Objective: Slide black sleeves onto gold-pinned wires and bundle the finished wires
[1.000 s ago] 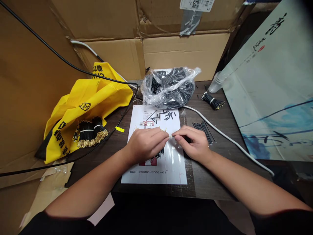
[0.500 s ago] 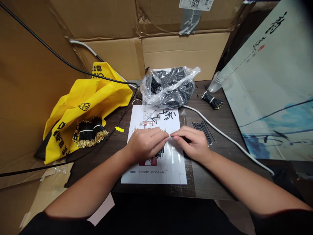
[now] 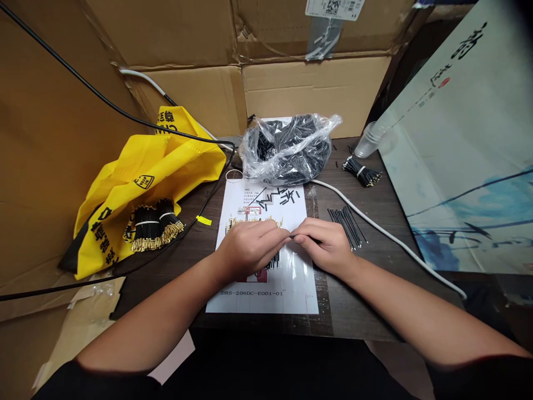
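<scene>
Left hand (image 3: 250, 250) curls over the sheet, fingertips reaching toward right hand (image 3: 325, 247); whether it grips anything is too small to tell. Right hand's thumb and forefinger pinch nearly shut on a thin black wire (image 3: 302, 236), held just above a printed white sheet (image 3: 262, 297) at lower centre of the frame. Gold-tipped wires (image 3: 250, 222) fan out under the left hand; loose black wires (image 3: 346, 226) lie just right.

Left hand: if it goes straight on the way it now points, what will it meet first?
The right hand, it seems: the left hand points across the printed sheet toward its fingertips, though depth is unclear.
</scene>
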`<state>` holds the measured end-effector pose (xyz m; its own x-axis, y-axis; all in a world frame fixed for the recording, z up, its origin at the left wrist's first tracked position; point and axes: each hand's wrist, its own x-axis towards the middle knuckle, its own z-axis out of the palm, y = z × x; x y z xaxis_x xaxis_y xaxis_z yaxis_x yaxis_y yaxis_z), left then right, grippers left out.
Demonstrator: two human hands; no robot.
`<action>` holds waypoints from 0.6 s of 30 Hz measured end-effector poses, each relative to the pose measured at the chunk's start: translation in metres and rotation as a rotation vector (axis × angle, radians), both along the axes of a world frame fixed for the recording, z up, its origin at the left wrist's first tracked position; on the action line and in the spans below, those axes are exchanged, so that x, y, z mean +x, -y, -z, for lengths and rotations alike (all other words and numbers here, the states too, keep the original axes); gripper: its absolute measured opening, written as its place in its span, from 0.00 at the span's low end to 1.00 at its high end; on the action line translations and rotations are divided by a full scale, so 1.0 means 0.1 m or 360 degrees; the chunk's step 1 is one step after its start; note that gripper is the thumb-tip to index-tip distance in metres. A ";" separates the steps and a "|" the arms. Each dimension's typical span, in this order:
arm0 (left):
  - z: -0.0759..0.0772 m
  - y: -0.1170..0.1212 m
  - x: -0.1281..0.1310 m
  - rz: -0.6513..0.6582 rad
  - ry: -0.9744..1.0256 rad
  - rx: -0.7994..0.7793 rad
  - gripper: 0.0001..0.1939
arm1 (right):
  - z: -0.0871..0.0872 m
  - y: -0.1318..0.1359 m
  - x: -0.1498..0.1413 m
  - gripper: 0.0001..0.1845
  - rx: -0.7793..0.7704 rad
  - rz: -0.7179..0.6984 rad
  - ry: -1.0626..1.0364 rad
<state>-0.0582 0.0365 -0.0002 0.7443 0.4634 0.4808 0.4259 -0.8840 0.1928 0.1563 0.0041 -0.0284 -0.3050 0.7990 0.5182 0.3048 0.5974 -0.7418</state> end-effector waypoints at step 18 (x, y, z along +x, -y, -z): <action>0.00 -0.01 0.01 0.0106 -0.0064 0.0121 0.09 | -0.05 -0.06 0.03 0.19 -0.0388 -0.0343 0.0042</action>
<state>-0.0572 0.0378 -0.0001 0.7918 0.3756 0.4817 0.3717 -0.9221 0.1079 0.1590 0.0105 -0.0237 -0.4912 0.8143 0.3093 0.2117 0.4560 -0.8644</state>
